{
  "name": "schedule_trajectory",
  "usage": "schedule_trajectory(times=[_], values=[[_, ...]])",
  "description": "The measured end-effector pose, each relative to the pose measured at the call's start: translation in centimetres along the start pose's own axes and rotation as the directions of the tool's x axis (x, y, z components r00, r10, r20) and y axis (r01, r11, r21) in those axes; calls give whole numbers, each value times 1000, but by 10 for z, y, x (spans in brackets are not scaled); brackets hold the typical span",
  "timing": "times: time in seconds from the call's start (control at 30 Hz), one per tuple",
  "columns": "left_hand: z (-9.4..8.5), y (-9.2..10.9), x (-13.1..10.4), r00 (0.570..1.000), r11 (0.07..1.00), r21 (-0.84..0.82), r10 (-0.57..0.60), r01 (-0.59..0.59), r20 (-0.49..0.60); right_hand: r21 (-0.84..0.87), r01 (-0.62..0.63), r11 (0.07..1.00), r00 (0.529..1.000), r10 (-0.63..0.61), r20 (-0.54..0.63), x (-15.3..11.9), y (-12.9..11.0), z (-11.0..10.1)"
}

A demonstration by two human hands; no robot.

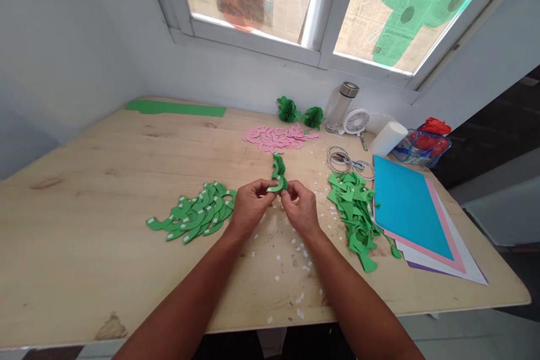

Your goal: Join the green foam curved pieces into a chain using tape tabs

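Note:
My left hand [252,200] and my right hand [300,202] meet over the middle of the table, fingers pinched on a curved green paper strip [277,171]. White squares show on the strip, and its upper part stretches away from me in overlapping curves. Left of my left hand lies a fanned pile of curved green paper pieces [198,211], many with a small white square at the end. To the right of my right hand is a heap of green paper scraps [356,211]. Small white paper bits [300,247] are scattered beneath and between my forearms.
Pink paper cutouts [278,138] and two green folded paper shapes [287,109] lie toward the wall. Nearby stand a glass bottle [341,107] and a white fan [355,121]. Tape rings [339,160], a white roll [388,139] and coloured sheets [409,208] occupy the right side.

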State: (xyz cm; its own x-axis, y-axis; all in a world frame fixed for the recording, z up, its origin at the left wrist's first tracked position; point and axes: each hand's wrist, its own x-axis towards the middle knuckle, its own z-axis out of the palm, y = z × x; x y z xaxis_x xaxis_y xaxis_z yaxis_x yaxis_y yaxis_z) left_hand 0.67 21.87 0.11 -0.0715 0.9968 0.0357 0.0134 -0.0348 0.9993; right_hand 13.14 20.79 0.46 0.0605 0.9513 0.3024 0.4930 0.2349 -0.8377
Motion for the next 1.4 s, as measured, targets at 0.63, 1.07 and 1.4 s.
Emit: schedule_trajectory(times=[0.63,1.07,1.4], values=[[-1,9,-2,996,995,53,-88,86,26,-18,50,999,998,-51,-36,0,3,2],[-2,7,-1,994,991,80,-104,103,13,94,-17,995,1000,16,12,2,10,3],[-2,6,0,992,990,68,-123,122,19,187,-116,975,992,106,62,3,11,2]])
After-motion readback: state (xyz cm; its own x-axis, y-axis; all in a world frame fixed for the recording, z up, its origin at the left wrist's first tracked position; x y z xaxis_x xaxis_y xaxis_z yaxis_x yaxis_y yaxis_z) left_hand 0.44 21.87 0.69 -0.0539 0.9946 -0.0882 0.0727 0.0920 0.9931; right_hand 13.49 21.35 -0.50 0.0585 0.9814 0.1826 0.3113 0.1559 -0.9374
